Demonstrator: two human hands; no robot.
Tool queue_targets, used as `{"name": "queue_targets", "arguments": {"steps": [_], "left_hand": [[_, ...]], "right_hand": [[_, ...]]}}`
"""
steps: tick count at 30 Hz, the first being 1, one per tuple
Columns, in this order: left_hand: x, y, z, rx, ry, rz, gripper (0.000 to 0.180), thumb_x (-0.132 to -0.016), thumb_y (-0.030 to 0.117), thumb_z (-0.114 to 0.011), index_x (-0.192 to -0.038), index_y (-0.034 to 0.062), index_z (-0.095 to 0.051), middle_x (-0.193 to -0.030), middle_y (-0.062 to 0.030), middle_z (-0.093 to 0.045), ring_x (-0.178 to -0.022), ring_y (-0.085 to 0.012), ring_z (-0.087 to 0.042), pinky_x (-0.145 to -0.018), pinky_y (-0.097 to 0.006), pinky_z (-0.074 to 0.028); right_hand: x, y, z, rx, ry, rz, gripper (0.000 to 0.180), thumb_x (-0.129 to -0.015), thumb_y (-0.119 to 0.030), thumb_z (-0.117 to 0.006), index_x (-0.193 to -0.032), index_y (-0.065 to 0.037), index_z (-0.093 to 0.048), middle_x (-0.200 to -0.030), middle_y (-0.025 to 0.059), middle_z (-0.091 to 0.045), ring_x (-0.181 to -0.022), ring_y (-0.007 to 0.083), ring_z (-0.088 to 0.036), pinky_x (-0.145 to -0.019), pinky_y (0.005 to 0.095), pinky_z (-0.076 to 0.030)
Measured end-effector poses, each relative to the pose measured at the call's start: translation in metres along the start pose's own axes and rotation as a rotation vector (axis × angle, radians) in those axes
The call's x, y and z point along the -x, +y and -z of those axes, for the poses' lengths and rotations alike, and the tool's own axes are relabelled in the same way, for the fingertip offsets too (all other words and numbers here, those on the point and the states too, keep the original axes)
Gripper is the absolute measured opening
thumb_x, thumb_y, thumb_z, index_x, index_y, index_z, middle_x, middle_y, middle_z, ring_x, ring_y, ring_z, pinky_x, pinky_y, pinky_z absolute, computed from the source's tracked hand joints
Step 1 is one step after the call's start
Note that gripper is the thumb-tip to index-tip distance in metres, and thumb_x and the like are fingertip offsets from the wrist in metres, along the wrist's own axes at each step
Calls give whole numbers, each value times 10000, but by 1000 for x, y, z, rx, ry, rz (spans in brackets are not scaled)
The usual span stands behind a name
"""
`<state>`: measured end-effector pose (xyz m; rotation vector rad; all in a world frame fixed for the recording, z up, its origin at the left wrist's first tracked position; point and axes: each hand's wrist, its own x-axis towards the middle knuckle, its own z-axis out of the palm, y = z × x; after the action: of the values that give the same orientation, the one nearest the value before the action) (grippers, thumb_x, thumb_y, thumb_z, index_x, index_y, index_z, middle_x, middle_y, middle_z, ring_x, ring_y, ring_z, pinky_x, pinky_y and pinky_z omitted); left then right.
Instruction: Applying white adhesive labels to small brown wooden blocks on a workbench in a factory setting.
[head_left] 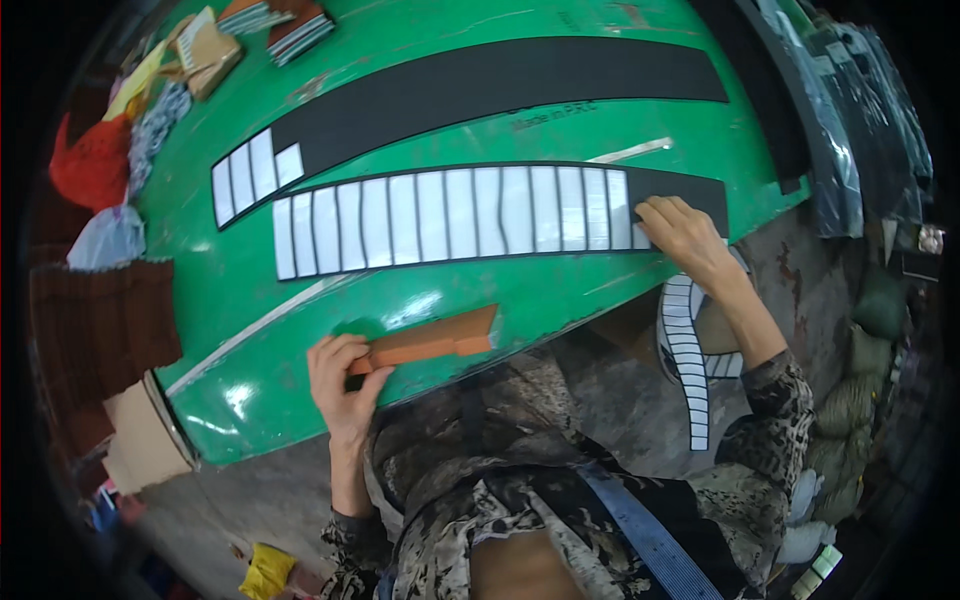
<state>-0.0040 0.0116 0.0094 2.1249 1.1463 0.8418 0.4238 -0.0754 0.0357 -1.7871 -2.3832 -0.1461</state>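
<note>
A long black strip (690,190) lies across the green table, with a row of white rectangular pieces (430,215) covering most of it. My right hand (685,235) rests on the strip's bare right part, fingers bent and pressed together at the end of the white row; whatever is under the fingertips is hidden. Nearer to me, my left hand (345,378) is closed on the left end of a long brown bar-shaped stack (430,338) with an orange side. Beyond lies a second black strip (500,80), with a few white pieces (245,178) at its left end.
The green table (240,330) slants before me. Brown stacks (300,35) and a red bag (90,165) are at the far left. Plastic-wrapped dark sheets (850,120) stand at the right. A white-patterned strip (688,350) hangs beside the table's near edge.
</note>
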Motion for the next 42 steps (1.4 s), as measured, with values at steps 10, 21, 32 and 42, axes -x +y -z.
{"name": "queue_targets", "arguments": {"steps": [10,21,32,42], "left_hand": [[-88,98,-2,-215,-687,-555,448,-706,172,-689,-1132,124,-557,-940,-61,-581,-651,-222,-597,-564,-345,-456],[-112,97,-32,-171,-1147,-634,362,-719,82,-663,-1050,118,-520,-1140,-100,-526,-749,-302,-619,-611,-394,-507],[-116,70,54,-84,-897,-300,315,-718,66,-674,-1000,57,-535,-869,-76,-592,-736,-282,-617,-631,-385,-480],[3,17,35,697,69,421,246,-747,-87,-634,-981,-19,-604,-868,-43,-475,-480,-88,-517,-377,-208,-380]], "right_hand": [[2,0,-10,108,-3,25,299,-656,-28,-568,-951,10,-537,-793,85,-539,-750,218,-587,-587,288,-510],[3,0,14,-1235,112,-1021,116,-926,-138,-460,-948,-43,-523,-943,119,-634,-774,180,-641,-664,257,-529],[2,-66,12,-1838,93,-828,311,-873,-75,-568,-1134,90,-527,-948,93,-610,-848,180,-619,-776,307,-524],[-79,-166,40,-1680,103,-371,256,-717,110,-552,-938,26,-652,-950,93,-600,-843,185,-607,-721,284,-509]]}}
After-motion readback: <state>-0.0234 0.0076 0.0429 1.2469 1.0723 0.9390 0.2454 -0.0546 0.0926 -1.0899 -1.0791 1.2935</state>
